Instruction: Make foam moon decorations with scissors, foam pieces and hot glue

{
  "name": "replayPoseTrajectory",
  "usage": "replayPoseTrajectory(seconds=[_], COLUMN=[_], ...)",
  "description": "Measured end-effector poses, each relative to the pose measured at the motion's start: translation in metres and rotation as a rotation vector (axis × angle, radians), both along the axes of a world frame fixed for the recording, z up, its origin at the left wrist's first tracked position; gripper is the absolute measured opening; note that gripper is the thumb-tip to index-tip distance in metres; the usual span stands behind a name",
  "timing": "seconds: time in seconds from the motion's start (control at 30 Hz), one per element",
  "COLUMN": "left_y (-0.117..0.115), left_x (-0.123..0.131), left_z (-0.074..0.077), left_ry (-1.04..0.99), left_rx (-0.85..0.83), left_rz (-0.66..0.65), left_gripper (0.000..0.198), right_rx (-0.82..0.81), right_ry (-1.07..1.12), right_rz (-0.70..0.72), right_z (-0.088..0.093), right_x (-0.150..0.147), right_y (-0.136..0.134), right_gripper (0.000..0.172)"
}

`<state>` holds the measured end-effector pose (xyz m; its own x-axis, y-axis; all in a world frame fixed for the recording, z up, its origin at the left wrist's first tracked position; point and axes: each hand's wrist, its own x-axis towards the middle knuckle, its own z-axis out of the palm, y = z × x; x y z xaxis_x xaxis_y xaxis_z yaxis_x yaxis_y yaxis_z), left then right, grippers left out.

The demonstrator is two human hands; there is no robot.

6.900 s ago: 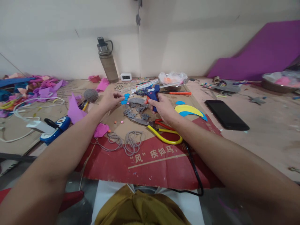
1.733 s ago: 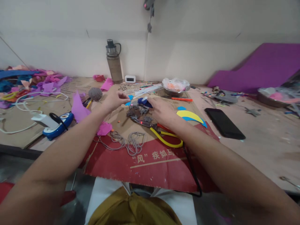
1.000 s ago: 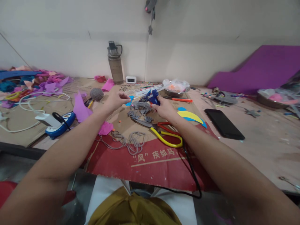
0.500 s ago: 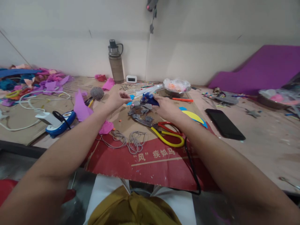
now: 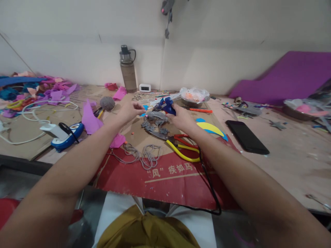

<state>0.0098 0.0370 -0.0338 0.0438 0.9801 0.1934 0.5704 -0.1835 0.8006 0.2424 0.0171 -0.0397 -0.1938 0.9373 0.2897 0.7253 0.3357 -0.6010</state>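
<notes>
My right hand is wrapped round a blue hot glue gun, whose black cord hangs over the front edge. Its nozzle end points left. Left of it, my left hand is closed in a pinch; whatever the fingertips may hold is too small to make out. Small blue pieces lie close by those fingers. Between and below the hands sits a heap of grey felt-like cut pieces. Scissors with red and yellow handles lie just in front, their blades against the grey pieces.
Grey cord lies loose on the red cardboard. A drinking bottle, a small digital clock and a metal bowl stand behind. A phone lies to the right, a blue power strip to the left.
My right hand has shifted slightly right and up with the glue gun, whose nozzle end now sits higher above the grey pieces. My left hand stays nearly still.
</notes>
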Motion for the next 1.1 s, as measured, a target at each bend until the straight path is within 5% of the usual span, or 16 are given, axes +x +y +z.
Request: replayPoseTrajectory(seconds=[0.17,0.4,0.8,1.1], left_y=[0.004,0.005,0.007,0.006], left_x=[-0.001,-0.003,-0.004,-0.003], left_z=[-0.003,-0.006,-0.007,-0.006], left_ry=[0.006,-0.001,-0.01,0.036], left_rx=[0.006,0.012,0.013,0.018], left_rz=[0.005,-0.009,-0.05,-0.033], left_gripper=[0.017,0.018,0.017,0.015], right_rx=[-0.074,-0.246,-0.006,0.02], right_ry=[0.093,0.157,-0.086,-0.013], right_rz=[-0.036,-0.06,-0.04,-0.018], right_z=[-0.011,-0.018,0.008,0.002], right_x=[0.0,0.005,-0.001,-0.005], right_y=[0.012,0.018,-0.013,-0.012], right_gripper=[0.041,0.023,0.038,0.038])
